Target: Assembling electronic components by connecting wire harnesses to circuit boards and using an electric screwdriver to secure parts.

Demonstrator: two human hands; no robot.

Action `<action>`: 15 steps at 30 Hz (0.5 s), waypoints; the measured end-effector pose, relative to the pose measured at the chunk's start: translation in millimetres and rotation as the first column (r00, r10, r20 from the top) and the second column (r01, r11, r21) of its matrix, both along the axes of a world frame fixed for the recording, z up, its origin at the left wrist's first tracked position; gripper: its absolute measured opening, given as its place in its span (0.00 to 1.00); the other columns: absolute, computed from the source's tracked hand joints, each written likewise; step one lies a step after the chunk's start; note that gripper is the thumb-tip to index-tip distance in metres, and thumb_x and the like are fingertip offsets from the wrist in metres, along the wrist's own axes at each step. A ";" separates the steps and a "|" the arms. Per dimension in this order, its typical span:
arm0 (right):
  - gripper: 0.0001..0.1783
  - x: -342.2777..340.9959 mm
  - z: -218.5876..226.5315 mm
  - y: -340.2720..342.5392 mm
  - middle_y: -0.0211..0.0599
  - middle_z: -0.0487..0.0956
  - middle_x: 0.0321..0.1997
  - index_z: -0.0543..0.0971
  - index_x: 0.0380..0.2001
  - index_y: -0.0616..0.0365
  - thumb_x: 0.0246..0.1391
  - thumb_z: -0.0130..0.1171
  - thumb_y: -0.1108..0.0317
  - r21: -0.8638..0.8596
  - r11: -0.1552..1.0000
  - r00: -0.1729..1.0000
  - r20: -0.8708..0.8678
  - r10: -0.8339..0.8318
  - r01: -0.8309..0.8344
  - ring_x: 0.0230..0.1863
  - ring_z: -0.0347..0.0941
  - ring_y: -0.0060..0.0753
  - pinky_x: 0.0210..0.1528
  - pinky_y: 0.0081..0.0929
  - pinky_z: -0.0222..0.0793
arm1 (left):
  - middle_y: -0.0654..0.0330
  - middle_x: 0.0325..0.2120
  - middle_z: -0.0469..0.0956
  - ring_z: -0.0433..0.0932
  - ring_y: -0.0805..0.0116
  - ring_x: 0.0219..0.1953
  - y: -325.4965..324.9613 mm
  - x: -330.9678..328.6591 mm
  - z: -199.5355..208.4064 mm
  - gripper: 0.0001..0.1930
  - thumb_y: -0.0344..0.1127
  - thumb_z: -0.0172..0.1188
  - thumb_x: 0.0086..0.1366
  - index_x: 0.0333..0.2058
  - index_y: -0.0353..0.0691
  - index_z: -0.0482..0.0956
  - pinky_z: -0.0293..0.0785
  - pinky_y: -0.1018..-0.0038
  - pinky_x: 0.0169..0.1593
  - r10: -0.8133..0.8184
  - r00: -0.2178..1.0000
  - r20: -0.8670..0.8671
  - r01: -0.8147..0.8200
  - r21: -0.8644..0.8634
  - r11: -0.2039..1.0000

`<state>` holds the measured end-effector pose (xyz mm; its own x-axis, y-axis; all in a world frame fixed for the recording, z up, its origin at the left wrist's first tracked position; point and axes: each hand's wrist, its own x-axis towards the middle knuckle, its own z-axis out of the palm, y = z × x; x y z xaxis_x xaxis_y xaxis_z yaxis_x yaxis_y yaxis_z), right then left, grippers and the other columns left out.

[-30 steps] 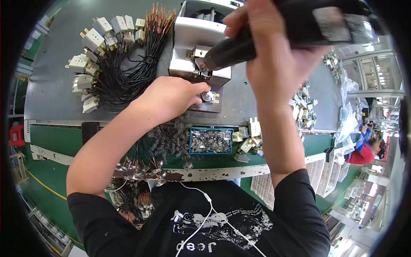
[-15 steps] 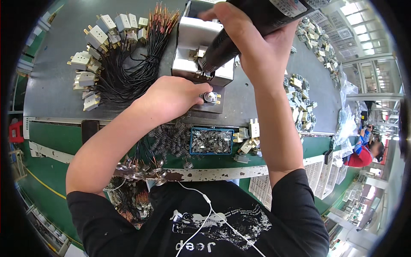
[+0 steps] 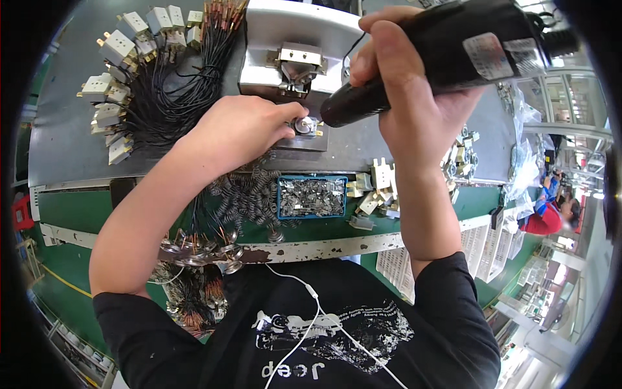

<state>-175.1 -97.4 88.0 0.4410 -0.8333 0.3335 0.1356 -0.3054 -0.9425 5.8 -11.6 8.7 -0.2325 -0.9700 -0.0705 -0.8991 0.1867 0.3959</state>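
My left hand [image 3: 238,129] rests on the grey metal fixture [image 3: 295,39], its fingers pinching a small metal switch part [image 3: 306,126] at the fixture's front edge. My right hand [image 3: 414,104] grips a black electric screwdriver [image 3: 447,55], whose tip points down-left at that part, just beside my left fingertips. The screwdriver's body runs up to the right past my fingers. A clamp block [image 3: 298,61] sits on the fixture just behind the part.
A bundle of white switches with black wires [image 3: 139,78] lies at the left of the grey bench. A blue tray of small metal pieces [image 3: 312,198], loose springs [image 3: 249,194] and several white parts [image 3: 376,188] lie near the front edge. Another person [image 3: 551,211] works far right.
The view has shifted and drawn closer. My right hand with the screwdriver has moved right and lower in view, its tip staying at the part. My left hand keeps its hold.
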 end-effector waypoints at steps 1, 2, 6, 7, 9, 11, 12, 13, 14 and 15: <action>0.06 2.9 -4.1 -0.3 0.32 0.80 0.27 0.80 0.39 0.64 0.58 0.65 0.78 -0.008 1.000 0.999 0.037 0.019 -0.019 0.23 0.75 0.21 0.26 0.20 0.72 | 0.54 0.33 0.85 0.85 0.51 0.38 0.0 0.3 -0.2 0.17 0.44 0.60 0.70 0.55 0.49 0.79 0.80 0.56 0.40 0.007 1.000 0.012 -0.007 0.004 1.000; 0.06 7.2 -3.3 1.0 0.32 0.80 0.26 0.80 0.38 0.64 0.58 0.65 0.79 -0.018 0.999 0.997 0.074 0.039 -0.038 0.22 0.75 0.20 0.25 0.20 0.72 | 0.54 0.33 0.85 0.85 0.51 0.38 0.0 0.6 -1.0 0.17 0.44 0.60 0.70 0.55 0.49 0.79 0.80 0.56 0.40 0.006 1.000 0.010 -0.006 0.006 1.000; 0.06 3.4 -10.8 -6.7 0.35 0.81 0.30 0.80 0.40 0.66 0.60 0.64 0.78 -0.094 0.991 0.990 0.101 0.103 -0.093 0.26 0.77 0.23 0.27 0.21 0.73 | 0.55 0.34 0.85 0.84 0.50 0.40 -2.2 -0.8 1.7 0.17 0.44 0.59 0.70 0.55 0.49 0.78 0.80 0.56 0.42 0.007 1.000 0.023 -0.008 0.044 0.999; 0.06 3.3 -19.6 -13.2 0.37 0.81 0.32 0.79 0.41 0.68 0.61 0.63 0.78 -0.167 0.979 0.981 0.130 0.141 -0.118 0.28 0.78 0.24 0.28 0.22 0.74 | 0.55 0.36 0.85 0.84 0.50 0.41 -2.3 -1.9 3.4 0.17 0.43 0.60 0.70 0.55 0.50 0.77 0.80 0.56 0.44 0.010 0.999 0.036 -0.013 0.087 0.996; 0.07 2.7 -28.9 -19.6 0.41 0.82 0.36 0.79 0.42 0.70 0.63 0.61 0.77 -0.312 0.937 0.959 0.179 0.222 -0.158 0.32 0.80 0.26 0.30 0.23 0.75 | 0.55 0.36 0.85 0.84 0.50 0.41 -2.9 -2.7 3.8 0.17 0.43 0.60 0.70 0.55 0.50 0.76 0.79 0.55 0.44 0.010 0.999 0.039 -0.015 0.104 0.995; 0.04 10.1 -25.5 -11.4 0.40 0.82 0.31 0.80 0.37 0.70 0.62 0.62 0.78 -0.279 0.954 0.965 0.201 0.170 -0.110 0.26 0.78 0.25 0.27 0.22 0.74 | 0.55 0.36 0.85 0.84 0.50 0.41 -4.4 -1.9 3.1 0.17 0.43 0.59 0.70 0.55 0.50 0.76 0.79 0.55 0.44 0.012 0.999 0.042 -0.017 0.120 0.993; 0.04 12.6 -24.7 -8.5 0.39 0.81 0.27 0.81 0.33 0.70 0.61 0.63 0.79 -0.247 0.967 0.968 0.223 0.115 -0.058 0.21 0.76 0.25 0.24 0.22 0.73 | 0.55 0.36 0.85 0.84 0.50 0.41 -5.3 -1.8 3.3 0.17 0.42 0.59 0.70 0.55 0.50 0.76 0.79 0.55 0.43 0.006 0.998 0.055 -0.013 0.132 0.991; 0.04 10.1 -25.0 -8.6 0.39 0.81 0.27 0.81 0.33 0.70 0.61 0.63 0.79 -0.245 0.968 0.968 0.221 0.117 -0.061 0.21 0.76 0.25 0.24 0.22 0.73 | 0.54 0.35 0.85 0.84 0.49 0.41 -4.5 -2.3 3.6 0.17 0.42 0.59 0.70 0.55 0.50 0.75 0.79 0.54 0.43 0.000 0.998 0.067 -0.010 0.143 0.990; 0.07 5.6 -26.0 -9.7 0.42 0.81 0.34 0.79 0.40 0.71 0.61 0.63 0.78 -0.229 0.971 0.986 0.137 0.097 -0.064 0.28 0.79 0.28 0.30 0.25 0.75 | 0.54 0.35 0.85 0.84 0.49 0.41 -3.7 -1.3 1.7 0.17 0.42 0.59 0.70 0.55 0.50 0.75 0.79 0.54 0.43 0.002 0.998 0.065 -0.011 0.146 0.989; 0.13 2.7 -27.7 -10.2 0.46 0.82 0.42 0.77 0.47 0.73 0.62 0.64 0.77 -0.212 0.975 0.996 0.051 0.078 -0.066 0.36 0.81 0.31 0.37 0.27 0.78 | 0.54 0.34 0.85 0.84 0.50 0.39 -3.2 1.1 -1.6 0.17 0.44 0.58 0.71 0.55 0.50 0.76 0.80 0.55 0.41 -0.002 0.999 0.043 -0.002 0.084 0.996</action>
<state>-172.4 -107.6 60.3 0.4719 -0.7086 0.5246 0.2173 -0.4832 -0.8481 6.9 -14.8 7.1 -0.2274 -0.9603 -0.1617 -0.9156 0.1543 0.3713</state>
